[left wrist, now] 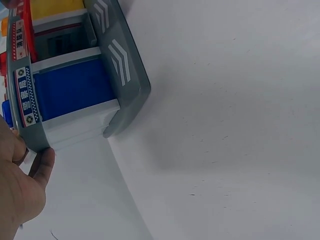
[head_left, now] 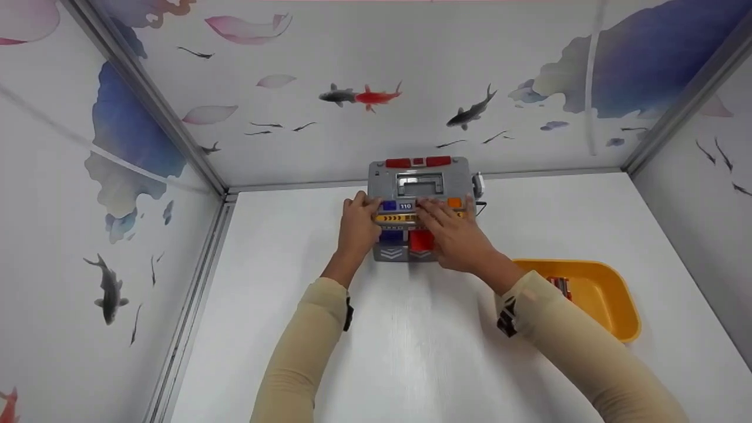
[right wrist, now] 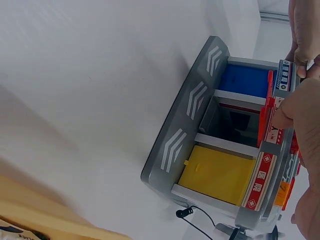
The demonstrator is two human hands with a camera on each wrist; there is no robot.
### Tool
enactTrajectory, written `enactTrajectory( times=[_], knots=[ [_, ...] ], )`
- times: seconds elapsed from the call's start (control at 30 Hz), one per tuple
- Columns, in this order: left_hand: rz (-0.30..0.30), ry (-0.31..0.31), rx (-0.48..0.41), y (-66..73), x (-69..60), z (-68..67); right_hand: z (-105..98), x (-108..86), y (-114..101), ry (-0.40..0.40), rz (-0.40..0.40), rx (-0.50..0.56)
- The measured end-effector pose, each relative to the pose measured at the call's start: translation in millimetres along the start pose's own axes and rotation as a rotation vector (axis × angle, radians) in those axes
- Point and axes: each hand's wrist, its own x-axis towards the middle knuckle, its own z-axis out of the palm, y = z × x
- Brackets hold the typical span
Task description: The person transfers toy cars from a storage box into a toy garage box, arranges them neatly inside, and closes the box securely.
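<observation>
A grey toy garage (head_left: 423, 188) stands at the table's back edge. My left hand (head_left: 359, 226) grips its left side; the left wrist view has my thumb (left wrist: 44, 167) against the lower corner of the front panel. Over the top right lies my right hand (head_left: 455, 238), its fingers across the top and, in the right wrist view, a thumb (right wrist: 284, 117) on the front panel. Below that panel are a blue door (right wrist: 245, 80), an uncovered middle bay (right wrist: 235, 122) and a yellow door (right wrist: 217, 172). The red door (head_left: 420, 239) is raised.
A yellow tray (head_left: 614, 299) with a small red and silver thing (head_left: 561, 286) in it stands to the right, partly behind my right sleeve. Printed panels (head_left: 399, 135) enclose the white table (head_left: 388, 352). A thin black cord (right wrist: 200, 212) hangs beside the garage.
</observation>
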Motion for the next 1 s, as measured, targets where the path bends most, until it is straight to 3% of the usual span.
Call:
enactTrajectory(
  times=[0.3,1.0],
  knots=[
    [-0.010,0.009,-0.026,-3.8,-1.5,1.8,-13,-19.3,14,0.035,-0.001,0.053],
    [-0.005,0.013,-0.020,-0.3,-3.0,0.0,-30,-94.3,62,-0.073,0.082,0.052]
  ],
)
